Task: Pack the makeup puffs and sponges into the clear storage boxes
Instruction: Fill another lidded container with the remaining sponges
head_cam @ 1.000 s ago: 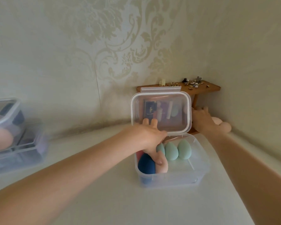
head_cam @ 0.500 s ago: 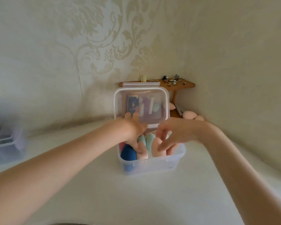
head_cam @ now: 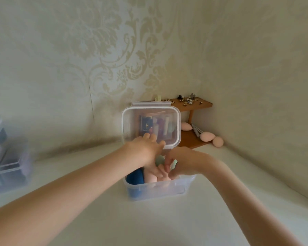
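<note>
Over the open box (head_cam: 160, 189), both hands meet inside its rim. Left hand (head_cam: 146, 153) reaches in from the box's left, fingers up against the raised lid (head_cam: 150, 127), thumb down among the sponges; can't tell if it grips anything. Right hand (head_cam: 182, 162) comes in from the box's right, fingers curled down on a pink sponge (head_cam: 154, 175), pressing or pinching it – which, can't tell. Blue sponge (head_cam: 134, 177) sits in the box's left end, touching the pink one. A bit of green sponge (head_cam: 159, 159) shows betw. the hands, mostly hidden. Lid stands upright at the box's back edge. Behind the box, right, a wooden shelf (head_cam: 190, 104) w/ small trinkets on top; three more pink sponges (head_cam: 207, 136) on and beside its lower level. Far left of the box, stacked clear boxes (head_cam: 7, 167), blurred. All on a pale table (head_cam: 149, 221).
</note>
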A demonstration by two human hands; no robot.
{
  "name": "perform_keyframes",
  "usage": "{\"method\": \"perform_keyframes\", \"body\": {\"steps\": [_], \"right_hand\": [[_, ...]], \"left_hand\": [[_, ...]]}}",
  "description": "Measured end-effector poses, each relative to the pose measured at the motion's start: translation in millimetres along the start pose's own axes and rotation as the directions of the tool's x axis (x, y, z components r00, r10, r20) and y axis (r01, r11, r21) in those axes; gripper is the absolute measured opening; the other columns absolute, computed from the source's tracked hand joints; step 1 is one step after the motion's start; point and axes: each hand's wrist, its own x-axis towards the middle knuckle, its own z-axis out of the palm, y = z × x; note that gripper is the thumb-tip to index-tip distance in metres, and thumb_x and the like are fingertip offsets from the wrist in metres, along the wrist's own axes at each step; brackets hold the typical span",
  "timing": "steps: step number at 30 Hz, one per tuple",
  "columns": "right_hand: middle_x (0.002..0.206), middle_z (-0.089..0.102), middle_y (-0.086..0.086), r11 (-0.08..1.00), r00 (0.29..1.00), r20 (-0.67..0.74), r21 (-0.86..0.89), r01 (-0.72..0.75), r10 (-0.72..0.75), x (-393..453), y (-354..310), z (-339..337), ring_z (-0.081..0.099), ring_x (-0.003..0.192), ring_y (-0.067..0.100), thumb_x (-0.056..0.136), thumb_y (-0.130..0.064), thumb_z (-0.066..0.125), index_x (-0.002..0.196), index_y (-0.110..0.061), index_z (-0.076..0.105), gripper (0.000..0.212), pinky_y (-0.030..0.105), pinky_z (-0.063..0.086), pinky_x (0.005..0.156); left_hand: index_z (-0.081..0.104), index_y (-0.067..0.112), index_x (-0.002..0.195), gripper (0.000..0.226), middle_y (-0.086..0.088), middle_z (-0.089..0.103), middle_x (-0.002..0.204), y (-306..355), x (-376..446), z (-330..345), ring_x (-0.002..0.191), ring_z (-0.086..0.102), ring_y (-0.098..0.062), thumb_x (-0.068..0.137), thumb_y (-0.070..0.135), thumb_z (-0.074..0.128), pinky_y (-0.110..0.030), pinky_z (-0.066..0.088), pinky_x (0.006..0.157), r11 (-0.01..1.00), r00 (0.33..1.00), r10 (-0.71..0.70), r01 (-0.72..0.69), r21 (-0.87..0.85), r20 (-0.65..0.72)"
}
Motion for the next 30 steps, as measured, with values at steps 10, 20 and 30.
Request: {"method": "perform_keyframes", "body": {"steps": [10,20,30], "right_hand": [[0.128,0.057,0.009,0.949,0.87,-0.387,0.197,-0.245,0.304,96.1,116.4,-22.7,0.056,0.115,0.029,0.087,0.003,0.047,0.106,-0.017,0.069,0.035,0.028,0.044,0.095],[0.1,0.062,0.011,0.903,0.895,-0.325,0.398,-0.162,0.305,139.5,95.4,-18.9,0.055,0.103,0.029,0.093,-0.008,0.051,0.103,-0.002,0.063,0.017,0.035,0.044,0.096],[0.1,0.065,0.01,0.633,0.872,-0.209,0.761,-0.139,0.443,138.1,95.1,-22.8,0.06,0.09,0.023,0.088,-0.012,0.06,0.108,0.0,0.061,0.023,0.033,0.05,0.084]], "left_hand": [[0.028,0.022,0.095,0.059,-0.008,0.041,0.115,-21.1,12.5,8.3,0.093,0.032,-0.018,0.071,0.063,0.063,-0.03,0.037,0.075,0.99,0.987,0.142,-0.142,0.002,-0.069],[0.026,0.023,0.093,0.062,0.0,0.033,0.099,-25.4,17.3,13.6,0.09,0.034,-0.017,0.068,0.066,0.064,-0.029,0.033,0.07,0.986,0.98,0.163,-0.165,-0.014,-0.11],[0.026,0.023,0.093,0.063,-0.002,0.033,0.1,-24.2,19.3,11.8,0.091,0.034,-0.018,0.067,0.063,0.067,-0.031,0.037,0.072,0.988,0.984,0.153,-0.156,-0.022,-0.087]]}}
